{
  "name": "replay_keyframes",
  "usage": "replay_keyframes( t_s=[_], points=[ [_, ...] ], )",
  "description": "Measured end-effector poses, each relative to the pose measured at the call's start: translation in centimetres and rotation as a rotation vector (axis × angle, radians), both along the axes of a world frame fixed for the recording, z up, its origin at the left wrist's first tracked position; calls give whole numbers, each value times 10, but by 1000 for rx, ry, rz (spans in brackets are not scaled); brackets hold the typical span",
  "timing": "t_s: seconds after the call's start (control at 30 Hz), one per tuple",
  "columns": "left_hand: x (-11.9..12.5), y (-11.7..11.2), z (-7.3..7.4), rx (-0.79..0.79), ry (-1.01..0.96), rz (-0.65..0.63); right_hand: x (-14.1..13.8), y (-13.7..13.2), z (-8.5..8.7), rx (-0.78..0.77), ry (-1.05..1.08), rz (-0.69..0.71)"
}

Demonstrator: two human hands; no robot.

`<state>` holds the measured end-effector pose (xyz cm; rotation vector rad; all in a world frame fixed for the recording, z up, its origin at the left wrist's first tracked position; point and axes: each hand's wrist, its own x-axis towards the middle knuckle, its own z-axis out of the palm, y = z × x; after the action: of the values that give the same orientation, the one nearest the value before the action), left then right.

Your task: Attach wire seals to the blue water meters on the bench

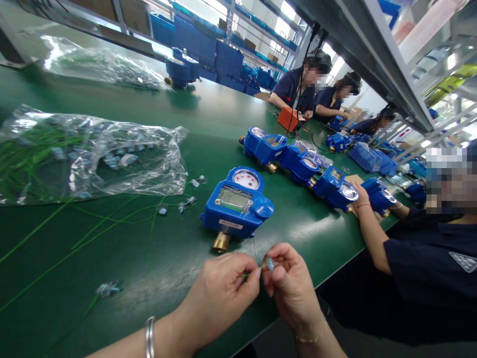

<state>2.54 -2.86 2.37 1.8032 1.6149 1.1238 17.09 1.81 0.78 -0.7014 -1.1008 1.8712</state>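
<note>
Close to the table's front edge, my left hand (227, 286) is closed in a pinch on a thin green wire. My right hand (292, 288), beside it, pinches a small bluish clear plastic seal (270, 264) between thumb and fingers. Fingertips hide part of where wire and seal meet. Just beyond both hands stands a blue water meter (233, 204) with a round dial, a display window, a blue round cap and a brass fitting. Loose seals (108, 288) with green wires lie on the left of the table, several more near the meter's left side.
A clear plastic bag (130, 159) of green-wired seals lies at left, with another bag (100, 64) behind. Several blue meters (298, 159) form a row toward the right. A co-worker's hand (361, 196) touches a meter there. Other people sit farther along the green table (208, 134).
</note>
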Motion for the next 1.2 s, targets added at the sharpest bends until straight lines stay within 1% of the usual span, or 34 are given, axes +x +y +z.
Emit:
replay_keyframes(
  t_s=[0.1, 0.27, 0.33, 0.4, 0.47, 0.57, 0.7, 0.8, 0.87, 0.93, 1.0, 1.03, 1.1, 1.2],
  points=[
    [1, -1, 0, 16, 4, -8, 1, -1, -2, 24, -26, -16],
    [1, 0, 0, 14, 27, 13, 1, -3, -6, 28, -48, -22],
    [1, -1, 0, 3, 24, 4, 1, -4, -7, 28, -47, -22],
    [0, -1, 1, -43, -3, -19, 0, -4, -7, 25, -50, -19],
    [-1, -2, 2, -139, -71, -28, 0, -3, -7, 29, -61, -21],
    [-2, -2, 4, -276, -203, -9, 0, -2, -6, 41, -71, -33],
    [-2, -1, 5, -333, -278, -54, -2, -3, -3, 40, -66, -90],
    [1, 0, 4, -351, -343, -11, -3, -5, -1, 49, -73, -98],
    [2, 2, 3, -363, -464, 20, -3, -6, 0, 43, -73, -81],
    [2, 4, 0, -389, -637, 12, -3, -6, 1, 30, -80, -66],
    [1, 7, -1, -440, -793, -55, -4, -6, 2, 27, -85, -56],
    [0, 8, -1, -467, -839, -98, -4, -6, 2, 31, -90, -55],
    [-1, 9, 1, -512, -869, -158, -4, -5, 2, 48, -112, -71],
    [-3, 10, 7, -505, -786, -143, -5, -4, -2, 84, -150, -104]
  ],
)
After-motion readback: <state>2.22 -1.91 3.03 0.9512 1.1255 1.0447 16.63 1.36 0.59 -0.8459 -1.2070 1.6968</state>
